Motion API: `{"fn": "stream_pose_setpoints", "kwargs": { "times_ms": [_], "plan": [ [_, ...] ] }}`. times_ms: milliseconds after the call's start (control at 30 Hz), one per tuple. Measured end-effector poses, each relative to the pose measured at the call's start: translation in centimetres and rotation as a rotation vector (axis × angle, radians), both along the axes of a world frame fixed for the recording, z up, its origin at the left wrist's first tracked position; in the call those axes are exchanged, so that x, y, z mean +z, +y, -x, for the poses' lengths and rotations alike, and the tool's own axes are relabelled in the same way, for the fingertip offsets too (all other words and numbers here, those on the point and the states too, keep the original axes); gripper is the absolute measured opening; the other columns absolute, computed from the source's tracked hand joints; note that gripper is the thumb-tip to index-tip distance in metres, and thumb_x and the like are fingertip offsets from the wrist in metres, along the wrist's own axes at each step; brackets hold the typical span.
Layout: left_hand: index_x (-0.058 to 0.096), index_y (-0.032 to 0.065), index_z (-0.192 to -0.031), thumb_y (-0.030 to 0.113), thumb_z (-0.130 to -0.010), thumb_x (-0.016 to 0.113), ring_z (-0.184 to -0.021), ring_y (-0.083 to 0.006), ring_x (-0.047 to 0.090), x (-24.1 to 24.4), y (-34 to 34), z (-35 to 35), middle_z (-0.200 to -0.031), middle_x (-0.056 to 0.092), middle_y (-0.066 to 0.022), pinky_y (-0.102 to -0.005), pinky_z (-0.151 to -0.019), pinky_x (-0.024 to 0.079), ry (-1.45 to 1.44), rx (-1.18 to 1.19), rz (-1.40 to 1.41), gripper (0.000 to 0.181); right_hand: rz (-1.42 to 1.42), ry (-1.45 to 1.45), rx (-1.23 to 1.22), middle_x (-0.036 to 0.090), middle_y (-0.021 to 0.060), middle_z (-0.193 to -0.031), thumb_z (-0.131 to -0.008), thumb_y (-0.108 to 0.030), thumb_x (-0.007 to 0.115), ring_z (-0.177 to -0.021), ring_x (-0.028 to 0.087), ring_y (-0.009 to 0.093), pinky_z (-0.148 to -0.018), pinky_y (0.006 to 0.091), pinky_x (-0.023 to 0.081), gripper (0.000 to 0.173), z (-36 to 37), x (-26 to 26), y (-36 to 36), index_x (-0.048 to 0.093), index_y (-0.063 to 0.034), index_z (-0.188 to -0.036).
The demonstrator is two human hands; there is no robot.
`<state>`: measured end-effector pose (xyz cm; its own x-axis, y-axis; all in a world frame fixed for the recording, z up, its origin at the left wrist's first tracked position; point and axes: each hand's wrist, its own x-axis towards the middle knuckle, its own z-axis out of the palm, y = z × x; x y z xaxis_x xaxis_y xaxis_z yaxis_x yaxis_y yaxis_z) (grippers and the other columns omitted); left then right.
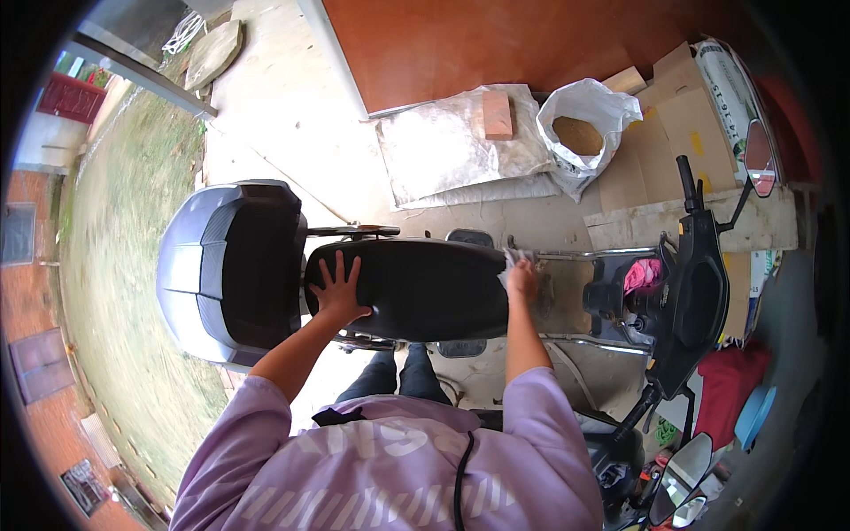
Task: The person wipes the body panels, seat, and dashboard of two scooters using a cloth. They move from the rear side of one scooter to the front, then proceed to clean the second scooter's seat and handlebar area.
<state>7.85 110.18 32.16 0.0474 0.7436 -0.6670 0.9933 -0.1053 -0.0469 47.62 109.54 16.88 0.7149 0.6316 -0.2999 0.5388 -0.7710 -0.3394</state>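
A scooter stands sideways before me, its black seat spanning the middle of the view. My left hand lies flat on the rear of the seat with its fingers spread. At the seat's front end, my right hand grips a pale cloth or wipe, partly hidden by the fingers and slightly blurred. Behind the seat, on the left, is a large grey and black top case. On the right are the black handlebars and a pink cloth in the front storage pocket.
Past the scooter lie flat sacks with a brick on top. An open white sack holds brownish grain-like material. Flattened cardboard leans farther right. A second scooter's mirror juts up at lower right. Grass borders the left.
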Motion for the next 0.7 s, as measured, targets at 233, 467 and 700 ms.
{"fn": "stream_pose_setpoints", "kwargs": {
  "times_ms": [233,467,700],
  "plan": [
    [0.002,0.0289,-0.156,0.055,-0.062,0.084,-0.145,-0.0511,-0.006,0.3,0.3,0.3,-0.162,-0.013,-0.0137,-0.0765,-0.098,0.028,-0.009,0.009,0.020,0.127,-0.633,0.060,0.756,0.066,0.0100,-0.090,-0.089,-0.017,0.058,-0.087,0.062,0.030,-0.076,0.0461,0.047,0.010,25.5,2.9,6.4,0.064,-0.0090,-0.088],
    [0.007,0.0244,-0.156,0.058,-0.064,0.081,-0.145,-0.0488,-0.007,0.8,0.5,0.0,-0.162,-0.010,-0.0132,-0.0756,-0.100,0.026,0.022,0.022,0.064,0.123,-0.579,0.668,0.524,0.065,0.0170,-0.107,-0.098,-0.020,0.046,-0.104,0.060,0.039,-0.087,0.0466,0.048,0.023,33.8,6.5,13.3,0.061,-0.0068,-0.109],
    [0.014,0.0228,-0.156,0.056,-0.065,0.081,-0.146,-0.0476,-0.009,-0.8,-0.1,0.4,-0.162,-0.008,-0.0126,-0.0772,-0.102,0.022,0.015,0.063,0.090,0.118,0.093,0.389,1.277,0.055,0.0051,-0.137,-0.091,-0.014,0.049,-0.129,0.049,0.024,-0.108,0.0483,0.032,0.051,37.9,6.1,14.0,0.044,-0.0243,-0.141]
  ]
}}
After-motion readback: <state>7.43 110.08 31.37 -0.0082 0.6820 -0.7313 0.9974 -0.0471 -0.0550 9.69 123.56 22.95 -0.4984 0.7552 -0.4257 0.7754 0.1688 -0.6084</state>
